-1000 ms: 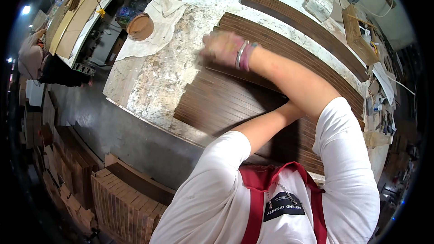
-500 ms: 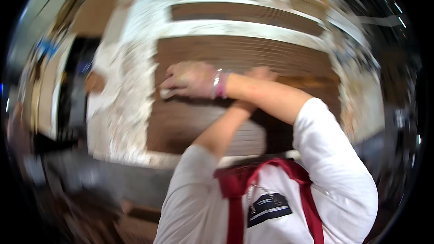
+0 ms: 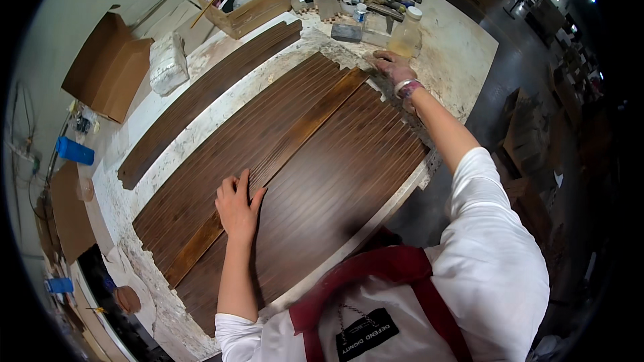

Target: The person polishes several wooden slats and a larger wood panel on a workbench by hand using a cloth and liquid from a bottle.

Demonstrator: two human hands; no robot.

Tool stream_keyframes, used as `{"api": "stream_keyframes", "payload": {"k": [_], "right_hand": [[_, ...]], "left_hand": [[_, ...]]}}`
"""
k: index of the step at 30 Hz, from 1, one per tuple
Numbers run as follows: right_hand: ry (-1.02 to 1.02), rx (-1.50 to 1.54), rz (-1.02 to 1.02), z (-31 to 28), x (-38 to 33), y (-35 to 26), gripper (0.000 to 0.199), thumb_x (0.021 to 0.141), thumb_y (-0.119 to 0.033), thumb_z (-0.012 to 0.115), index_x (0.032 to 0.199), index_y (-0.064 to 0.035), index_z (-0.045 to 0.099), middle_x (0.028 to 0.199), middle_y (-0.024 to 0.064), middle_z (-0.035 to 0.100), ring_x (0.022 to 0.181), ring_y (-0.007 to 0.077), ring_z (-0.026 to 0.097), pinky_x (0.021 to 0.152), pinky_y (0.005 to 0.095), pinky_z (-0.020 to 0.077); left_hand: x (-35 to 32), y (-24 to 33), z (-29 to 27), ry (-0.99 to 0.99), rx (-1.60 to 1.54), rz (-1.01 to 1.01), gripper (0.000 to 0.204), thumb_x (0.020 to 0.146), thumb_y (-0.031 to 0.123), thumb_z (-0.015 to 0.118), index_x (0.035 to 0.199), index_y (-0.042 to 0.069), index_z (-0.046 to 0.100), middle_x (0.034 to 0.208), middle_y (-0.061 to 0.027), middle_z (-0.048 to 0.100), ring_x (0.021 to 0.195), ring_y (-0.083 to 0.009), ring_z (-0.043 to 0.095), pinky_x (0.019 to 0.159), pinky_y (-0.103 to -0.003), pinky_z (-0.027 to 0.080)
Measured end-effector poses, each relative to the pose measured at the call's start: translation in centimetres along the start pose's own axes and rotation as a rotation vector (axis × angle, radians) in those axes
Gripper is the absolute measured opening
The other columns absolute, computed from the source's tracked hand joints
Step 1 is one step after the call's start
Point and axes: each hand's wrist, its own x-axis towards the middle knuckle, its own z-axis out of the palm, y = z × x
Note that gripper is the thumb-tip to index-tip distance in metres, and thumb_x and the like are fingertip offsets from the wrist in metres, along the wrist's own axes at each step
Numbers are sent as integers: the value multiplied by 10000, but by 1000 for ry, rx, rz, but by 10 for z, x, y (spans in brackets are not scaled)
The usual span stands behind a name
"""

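A wide, dark brown grooved wood panel (image 3: 335, 161) lies on the worktable in front of me. A lighter, glossier brown strip (image 3: 295, 137) runs diagonally across it. My left hand (image 3: 238, 206) rests on the panel beside this strip, its fingers spread and touching the wood. At the panel's far right corner is my right hand (image 3: 396, 67), stained, with a bracelet at the wrist. Its fingers stretch leftward and look apart, with nothing visible in them. Just beyond it stands a jar of yellowish liquid (image 3: 404, 37) with a white lid.
A narrow grooved board (image 3: 208, 100) lies beyond the panel. Farther back are a wooden box of odds and ends (image 3: 245, 17), a white wrapped bundle (image 3: 168, 67) and an open cardboard box (image 3: 107, 70). Tools (image 3: 382, 10) and a grey block (image 3: 346, 33) lie far right. A blue cup (image 3: 75, 151) is at left.
My arms were crossed over the panel, my right hand at its left side. Now they are apart: the right hand has gone to the far right corner, the left lies at left. The view has turned.
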Motion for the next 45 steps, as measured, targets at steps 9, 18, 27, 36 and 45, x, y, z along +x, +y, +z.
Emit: {"api": "stream_keyframes", "payload": {"k": [9, 18, 27, 36, 45], "right_hand": [[-224, -230, 27, -31, -27, 15, 487, 844, -402, 671, 1194, -63, 672, 1163, 125, 675, 1053, 215, 613, 921, 297, 452], [75, 531, 210, -41, -67, 17, 479, 867, -292, 685, 1231, 8, 608, 1067, 51, 645, 942, 133, 585, 805, 244, 462], [128, 457, 292, -31, -90, 2, 414, 866, -283, 685, 1158, 8, 656, 1030, 31, 642, 920, 105, 579, 791, 230, 465], [78, 588, 269, -4, -41, 14, 418, 878, -266, 644, 1203, -6, 605, 998, 40, 626, 842, 103, 573, 647, 211, 460], [-7, 583, 206, 33, -7, 7, 471, 903, -305, 630, 1270, -16, 568, 1079, 33, 637, 956, 117, 588, 806, 246, 477]], "left_hand": [[0, 2, -1, -40, 31, -24, 522, 819, 341, 730, 1275, 124, 598, 1119, -92, 525, 1048, -300, 504, 876, -423, 409], [136, -67, -49, -40, -38, 162, 408, 887, 298, 665, 1212, 53, 642, 1001, -167, 595, 963, -344, 566, 844, -421, 450], [213, -152, -18, -784, -481, -160, 360, 971, 320, 591, 1190, 47, 675, 1101, -54, 698, 1026, -160, 595, 943, -307, 439], [234, -135, 31, -40, 109, 173, 521, 916, 334, 616, 1349, 60, 525, 1452, -140, 446, 1284, -361, 442, 1048, -486, 363], [238, -114, 32, -157, 488, 178, 492, 805, 149, 712, 1261, 107, 532, 1215, -102, 570, 1124, -296, 555, 876, -440, 458]]}}
